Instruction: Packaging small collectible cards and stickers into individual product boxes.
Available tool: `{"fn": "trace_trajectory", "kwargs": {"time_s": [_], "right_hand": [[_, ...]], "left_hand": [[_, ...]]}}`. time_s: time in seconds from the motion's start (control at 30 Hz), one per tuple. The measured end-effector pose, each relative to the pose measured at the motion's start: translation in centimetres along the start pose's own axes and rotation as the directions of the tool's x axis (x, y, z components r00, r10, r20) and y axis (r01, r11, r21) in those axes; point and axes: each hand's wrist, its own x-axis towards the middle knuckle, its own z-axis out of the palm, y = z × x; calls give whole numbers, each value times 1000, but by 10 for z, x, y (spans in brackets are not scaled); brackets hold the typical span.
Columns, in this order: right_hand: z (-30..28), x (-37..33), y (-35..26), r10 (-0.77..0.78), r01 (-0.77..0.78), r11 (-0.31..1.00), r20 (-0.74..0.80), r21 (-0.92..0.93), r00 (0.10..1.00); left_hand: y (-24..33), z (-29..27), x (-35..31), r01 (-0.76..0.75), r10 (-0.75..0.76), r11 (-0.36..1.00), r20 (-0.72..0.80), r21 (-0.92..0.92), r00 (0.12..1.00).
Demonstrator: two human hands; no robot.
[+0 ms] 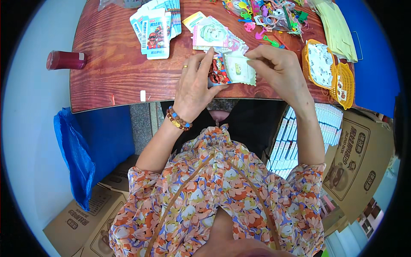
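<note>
My left hand (193, 83) is closed round a small printed box (219, 73) in red and blue, near the front edge of the table. In my right hand (278, 68), thumb and forefinger pinch the top corner of a pale green-white sachet (239, 70) with a zigzag edge. The sachet's left side meets the box's open-looking right end; I cannot tell how far it reaches inside. Just beyond the hands lie several loose printed cards (210, 34), a pink-bordered one on top. Part of the box is hidden by my left fingers.
Flat blue-white boxes (156, 36) are stacked at the far left, beside a red jar (66, 60). Small plastic toys (274, 17) pile up at the far right. Yellow baskets (351, 92) hold small packets. Boxes fill a carton (355, 154) below the table, right; a blue bag (77, 154) hangs left.
</note>
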Motion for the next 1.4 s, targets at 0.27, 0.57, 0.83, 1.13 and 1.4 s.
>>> {"fn": "trace_trajectory", "kwargs": {"time_s": [0.27,0.57,0.83,1.13,1.4], "right_hand": [[16,13,-2,-17,19,988,13,-152,1000],[-16,-6,47,227,-230,973,-295,26,928],[1,6,115,140,-334,798,-384,-501,913],[-2,2,114,183,-303,824,-281,-478,942],[0,14,110,326,-430,822,-310,-374,893]], "left_hand": [[5,6,2,-25,24,999,25,32,999],[-4,-1,1,18,-18,1000,-10,5,1000],[2,7,5,17,-15,998,41,-61,999],[2,4,11,42,-43,999,50,16,998],[3,5,15,60,-59,998,95,-3,994]]}}
